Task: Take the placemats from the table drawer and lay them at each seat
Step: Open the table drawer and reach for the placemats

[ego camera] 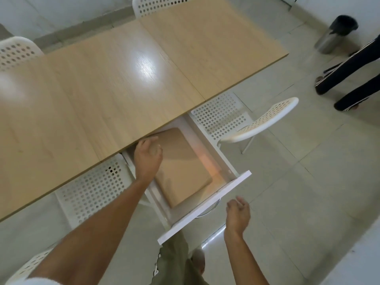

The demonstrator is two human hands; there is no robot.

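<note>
A white drawer (207,204) stands pulled out from under the light wooden table (107,85). A stack of tan placemats (185,167) lies flat inside it. My left hand (147,155) reaches into the drawer over the far left part of the stack, fingers spread and blurred; whether it touches the mats I cannot tell. My right hand (238,214) hovers just beyond the drawer's white front panel, fingers loosely curled and holding nothing.
White perforated chairs stand around the table: one at the right of the drawer (242,120), one at its left (92,190), two on the far side (16,50). Another person's dark-trousered legs (349,79) stand at the right near a metal bin (335,33).
</note>
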